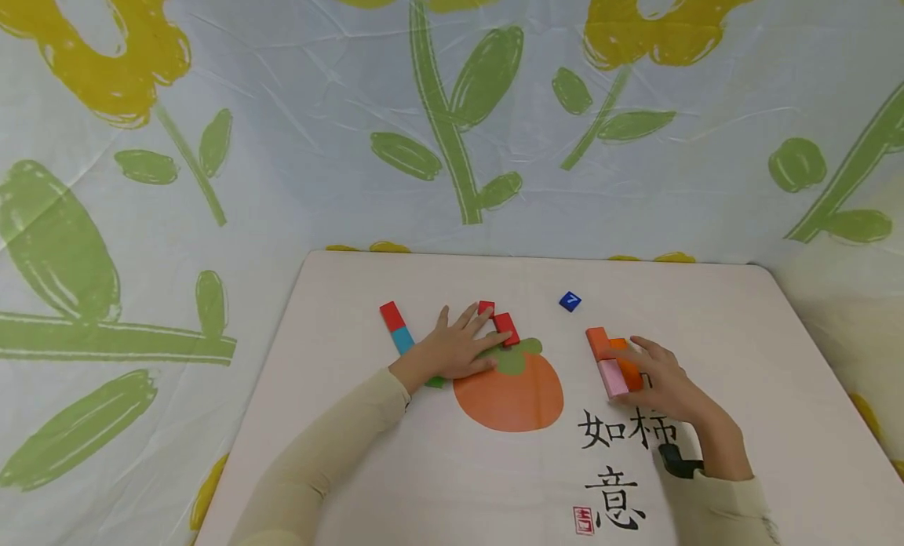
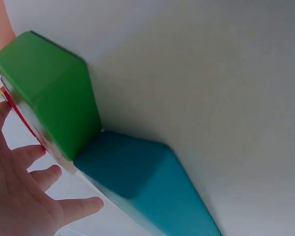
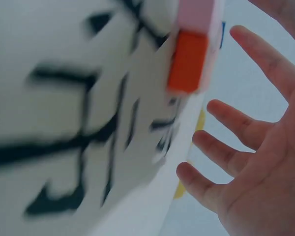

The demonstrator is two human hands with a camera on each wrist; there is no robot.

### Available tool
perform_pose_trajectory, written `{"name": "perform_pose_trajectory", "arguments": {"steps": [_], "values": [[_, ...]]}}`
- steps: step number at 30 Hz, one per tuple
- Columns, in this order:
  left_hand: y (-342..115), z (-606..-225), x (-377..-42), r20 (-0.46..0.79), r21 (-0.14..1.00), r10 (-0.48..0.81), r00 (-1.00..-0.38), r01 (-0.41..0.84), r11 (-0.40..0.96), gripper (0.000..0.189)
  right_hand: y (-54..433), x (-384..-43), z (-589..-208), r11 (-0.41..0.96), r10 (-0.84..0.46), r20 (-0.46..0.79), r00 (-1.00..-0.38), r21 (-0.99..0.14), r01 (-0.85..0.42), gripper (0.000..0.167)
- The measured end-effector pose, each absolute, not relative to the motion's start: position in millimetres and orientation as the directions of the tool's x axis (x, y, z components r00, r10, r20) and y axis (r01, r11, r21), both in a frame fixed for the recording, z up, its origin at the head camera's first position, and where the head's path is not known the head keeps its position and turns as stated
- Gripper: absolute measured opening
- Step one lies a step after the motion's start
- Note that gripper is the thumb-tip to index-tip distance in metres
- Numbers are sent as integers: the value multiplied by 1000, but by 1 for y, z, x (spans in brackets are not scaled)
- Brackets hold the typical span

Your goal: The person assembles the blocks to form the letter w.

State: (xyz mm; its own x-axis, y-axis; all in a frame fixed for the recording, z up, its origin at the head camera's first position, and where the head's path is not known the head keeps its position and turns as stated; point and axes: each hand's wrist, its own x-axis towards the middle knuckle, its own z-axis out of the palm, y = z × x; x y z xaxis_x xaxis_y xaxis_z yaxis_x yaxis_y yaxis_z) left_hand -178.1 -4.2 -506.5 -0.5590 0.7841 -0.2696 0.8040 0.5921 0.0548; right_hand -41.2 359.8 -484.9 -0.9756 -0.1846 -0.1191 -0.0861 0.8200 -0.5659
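My left hand (image 1: 455, 351) spreads its straight fingers over the table beside two red blocks, a small one (image 1: 486, 307) and a longer one (image 1: 507, 329). Under its wrist runs a slanted row: a red block (image 1: 391, 316), a light blue block (image 1: 402, 340) and a partly hidden green block (image 1: 435, 382). The left wrist view has the green (image 2: 54, 93) and blue ends touching. My right hand (image 1: 671, 389) reaches over a cluster of a reddish-orange block (image 1: 598, 343), an orange block (image 1: 628, 373) and a pink block (image 1: 612, 378). Its fingers look extended and apart in the right wrist view.
A dark blue block (image 1: 570, 301) marked 7 lies farther back, between the hands. The pale mat (image 1: 438, 483) carries a printed persimmon (image 1: 508, 401) and black characters (image 1: 614, 499). Flower-patterned cloth (image 1: 297, 138) rises behind the table and along its sides.
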Motion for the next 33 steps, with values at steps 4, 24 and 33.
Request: {"name": "perform_pose_trajectory", "arguments": {"steps": [4, 24, 33], "values": [[-4, -507, -178, -272, 50, 782, -561, 803, 594, 65, 366, -36, -489, 834, -170, -134, -976, -548, -70, 65], [-6, -508, -177, -264, 31, 790, -553, 814, 580, 72, 367, -43, -497, 857, -158, -139, -978, -510, -66, 59], [-5, -509, -178, -268, 29, 789, -553, 814, 580, 73, 365, -45, -498, 840, -161, -163, -973, -540, -48, 59]]}}
